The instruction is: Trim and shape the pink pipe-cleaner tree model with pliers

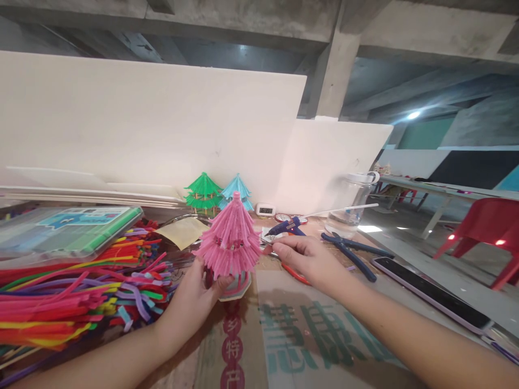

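My left hand (198, 292) is closed round the lower part of a pink tiered pagoda (230, 237) made of pipe cleaners, holding it upright above the cardboard sheet (308, 335). My right hand (308, 262) hovers just right of the pagoda, its thumb and fingers pinched near the pagoda's edge; what they pinch is too small to make out. A blue glue gun (286, 227) lies just behind that hand.
A heap of coloured pipe cleaners (77, 292) lies at left under a plastic case (68, 229). Green (203, 192) and blue (237, 189) pagodas stand by the white wall. Blue pliers (352, 254), a clear jar (352, 208), a phone (430, 292) and a red chair (486, 227) are at right.
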Tool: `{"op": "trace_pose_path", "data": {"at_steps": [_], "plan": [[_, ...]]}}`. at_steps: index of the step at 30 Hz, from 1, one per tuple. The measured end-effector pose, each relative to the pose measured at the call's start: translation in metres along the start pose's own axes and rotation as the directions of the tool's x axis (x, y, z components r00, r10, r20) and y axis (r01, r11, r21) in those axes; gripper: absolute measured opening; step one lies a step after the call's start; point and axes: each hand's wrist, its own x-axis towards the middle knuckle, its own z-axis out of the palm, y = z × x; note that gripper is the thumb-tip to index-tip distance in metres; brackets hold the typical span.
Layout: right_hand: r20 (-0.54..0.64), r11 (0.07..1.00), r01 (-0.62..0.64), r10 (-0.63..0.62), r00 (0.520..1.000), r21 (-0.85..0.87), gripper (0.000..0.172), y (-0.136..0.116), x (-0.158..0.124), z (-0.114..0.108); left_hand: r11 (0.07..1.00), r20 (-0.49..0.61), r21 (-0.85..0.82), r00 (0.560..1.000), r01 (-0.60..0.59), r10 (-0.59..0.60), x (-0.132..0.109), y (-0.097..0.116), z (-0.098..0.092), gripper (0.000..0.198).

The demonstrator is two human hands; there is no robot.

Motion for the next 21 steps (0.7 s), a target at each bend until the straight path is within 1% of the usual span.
{"op": "trace_pose_path", "data": {"at_steps": [5,9,15,21], "plan": [[0.013,1.000,0.007,-0.007,1.000,-0.015,0.046,0.0025,0.0008,0.0014,1.000,0.004,-0.024,1.000,0.001,-0.001,-0.0012,-0.0033,-0.0005,0.045],[0.029,1.000,0.013,-0.013,0.999,-0.001,0.044,0.0013,0.0005,0.0010,1.000,0.024,0.000,1.000,-0.007,0.007,-0.0016,-0.0023,-0.0011,0.045],[0.032,1.000,-0.012,0.012,0.999,0.029,0.042,0.0009,-0.0003,0.0019,0.999,0.042,0.015,0.998,-0.048,0.047,-0.0011,-0.0025,-0.0002,0.044],[0.031,0.998,-0.033,0.032,0.999,0.048,0.041,-0.0002,-0.0008,0.0037,0.998,0.052,0.013,0.997,-0.067,0.066,-0.0007,0.0023,0.0005,0.059]]}}
